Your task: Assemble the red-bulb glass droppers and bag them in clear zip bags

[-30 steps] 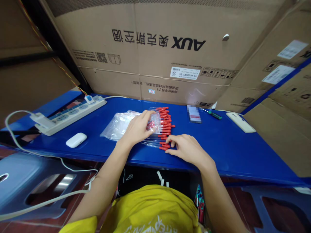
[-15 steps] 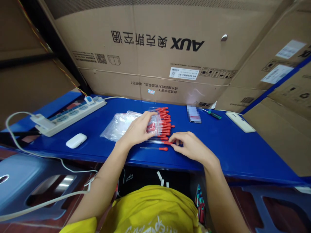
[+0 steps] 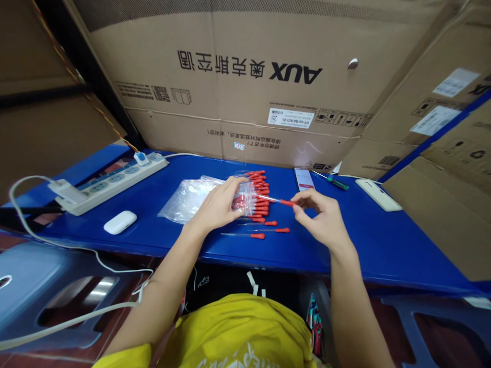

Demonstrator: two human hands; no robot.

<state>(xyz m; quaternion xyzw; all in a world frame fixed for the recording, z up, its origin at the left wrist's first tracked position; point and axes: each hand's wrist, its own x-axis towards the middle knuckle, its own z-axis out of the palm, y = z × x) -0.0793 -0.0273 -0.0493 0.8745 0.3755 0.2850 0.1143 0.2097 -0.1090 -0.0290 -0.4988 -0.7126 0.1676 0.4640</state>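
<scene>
Several glass droppers with red rubber bulbs (image 3: pixel 262 205) lie side by side on the blue table, bulbs to the right. Over them my left hand (image 3: pixel 217 203) grips a clear zip bag (image 3: pixel 248 198) near its mouth; red shows through the plastic. My right hand (image 3: pixel 320 210) pinches one dropper (image 3: pixel 282 201) by its red bulb, the glass tip pointing left at the bag's opening. Whether the tip is inside the bag I cannot tell. Nearer the front edge lie loose droppers (image 3: pixel 258 235), apart from the pile. More clear bags (image 3: pixel 182 202) lie flat left of my left hand.
A phone (image 3: pixel 305 180) and a green-handled screwdriver (image 3: pixel 337 183) lie behind my right hand, with a pale phone-shaped case (image 3: pixel 379 194) further right. A white earbud case (image 3: pixel 120 222) and a power strip (image 3: pixel 111 181) sit on the left. Cardboard (image 3: pixel 238 30) walls the back.
My right hand has lifted a dropper from the front of the pile, moving right and away from me to the bag's mouth. Two other droppers now lie separately there. My left hand stays put.
</scene>
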